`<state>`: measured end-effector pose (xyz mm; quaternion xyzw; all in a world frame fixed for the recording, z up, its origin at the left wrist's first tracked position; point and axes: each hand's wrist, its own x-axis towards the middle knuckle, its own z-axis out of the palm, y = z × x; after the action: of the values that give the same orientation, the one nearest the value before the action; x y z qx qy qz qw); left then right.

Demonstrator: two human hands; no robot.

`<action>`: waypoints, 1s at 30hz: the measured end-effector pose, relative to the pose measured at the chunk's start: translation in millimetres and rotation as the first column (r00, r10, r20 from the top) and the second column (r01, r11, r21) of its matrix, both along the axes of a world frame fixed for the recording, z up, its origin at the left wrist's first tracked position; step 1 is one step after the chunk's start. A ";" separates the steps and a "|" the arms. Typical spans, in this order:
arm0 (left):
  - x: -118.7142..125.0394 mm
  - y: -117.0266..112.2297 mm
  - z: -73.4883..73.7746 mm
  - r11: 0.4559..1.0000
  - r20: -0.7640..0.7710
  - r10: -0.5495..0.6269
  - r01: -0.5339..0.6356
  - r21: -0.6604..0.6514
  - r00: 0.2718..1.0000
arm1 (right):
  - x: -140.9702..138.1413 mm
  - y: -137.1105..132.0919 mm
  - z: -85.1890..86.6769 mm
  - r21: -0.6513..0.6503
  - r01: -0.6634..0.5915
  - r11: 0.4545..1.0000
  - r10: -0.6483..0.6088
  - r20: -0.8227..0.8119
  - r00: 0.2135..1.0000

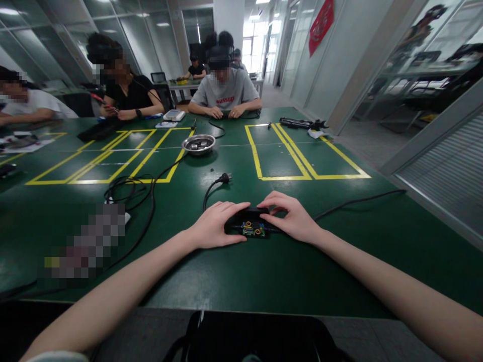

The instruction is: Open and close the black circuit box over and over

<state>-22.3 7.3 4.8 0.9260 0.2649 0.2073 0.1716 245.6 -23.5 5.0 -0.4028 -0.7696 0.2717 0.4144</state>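
Observation:
A small black power adapter (249, 224) lies on the green table (264, 271) in front of me, its case open so a circuit board with coloured parts shows. My left hand (214, 224) wraps round its left end, fingers curled over the top. My right hand (292, 217) grips its right end, fingertips pressed on the upper edge. A black cable runs from the adapter to the right, and another with a plug (225, 177) lies just beyond it.
A metal bowl (198, 144) with small parts stands mid-table among yellow taped rectangles (302, 176). Black cables coil at the left (128, 193). Several people sit along the far and left sides. A black tool (300, 122) lies at the far right.

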 end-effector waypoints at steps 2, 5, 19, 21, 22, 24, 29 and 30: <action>0.1 -0.1 -0.3 1.000 0.008 -0.008 0.008 0.007 1.000 | 0.5 -0.2 0.2 0.011 -0.011 1.000 0.011 0.010 1.000; 0.4 -0.3 0.4 1.000 0.011 -0.013 0.013 0.006 1.000 | 1.2 -0.2 0.9 0.022 -0.033 0.999 0.032 0.024 0.999; 1.7 -1.5 4.4 0.999 0.037 -0.040 0.039 0.028 0.999 | 4.9 -0.9 0.4 0.035 -0.100 0.994 0.094 0.134 0.986; 2.4 -2.0 5.0 0.998 0.046 -0.048 0.047 0.030 0.998 | 5.4 -0.5 0.6 0.070 -0.129 0.989 0.119 0.133 0.984; 2.7 -2.3 5.4 0.998 0.049 -0.051 0.050 0.029 0.997 | 5.3 -0.5 1.0 0.084 -0.142 0.986 0.130 0.133 0.983; 3.0 -2.8 6.1 0.998 0.054 -0.054 0.052 0.027 0.997 | 4.8 -0.8 2.0 0.099 -0.162 0.982 0.147 0.137 0.980; 3.2 -3.0 7.4 0.998 0.072 -0.066 0.065 0.018 0.995 | 4.0 -2.4 4.6 0.125 -0.222 0.967 0.199 0.170 0.965; 3.4 -2.8 7.6 0.997 0.072 -0.073 0.071 0.018 0.995 | 4.1 -2.5 5.0 0.134 -0.236 0.963 0.210 0.180 0.961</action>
<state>-18.9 4.5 12.4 0.9281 0.2233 0.2365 0.1813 249.7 -26.1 10.1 -0.3012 -0.8602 0.2225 0.3461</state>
